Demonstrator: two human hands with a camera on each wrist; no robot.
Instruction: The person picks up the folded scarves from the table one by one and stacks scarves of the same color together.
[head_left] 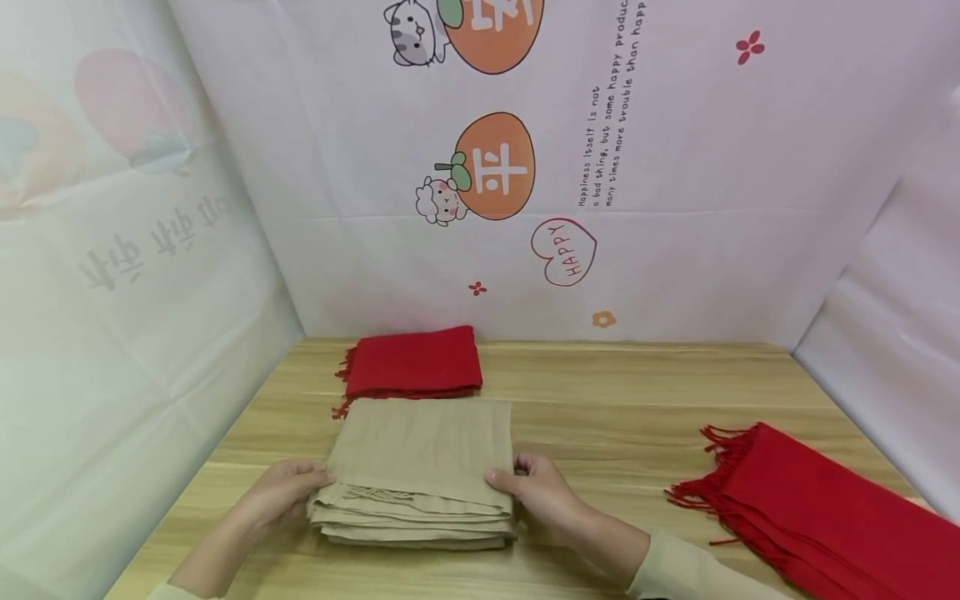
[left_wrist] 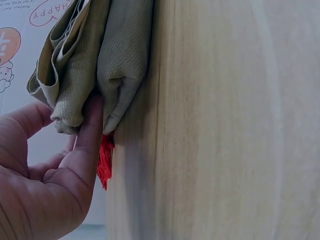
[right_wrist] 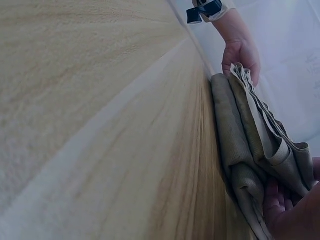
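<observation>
A folded beige scarf (head_left: 420,446) with fringe along its near edge lies in thick layers at the front of the table. My left hand (head_left: 281,496) grips its left side, thumb on top. In the left wrist view, the fingers of the left hand (left_wrist: 60,165) reach between the upper folds and a lower beige bundle (left_wrist: 127,60). On the opposite side my right hand (head_left: 543,492) pinches the edge, thumb above. The right wrist view shows the right hand's fingers (right_wrist: 275,202) tucked under the upper layers, above the lower fold.
Behind the beige scarf a folded red scarf (head_left: 412,362) lies, its fringe to the left. Another red scarf (head_left: 832,508) stretches along the right side of the wooden table (head_left: 600,400). A printed white cloth (head_left: 675,250) walls the back and sides.
</observation>
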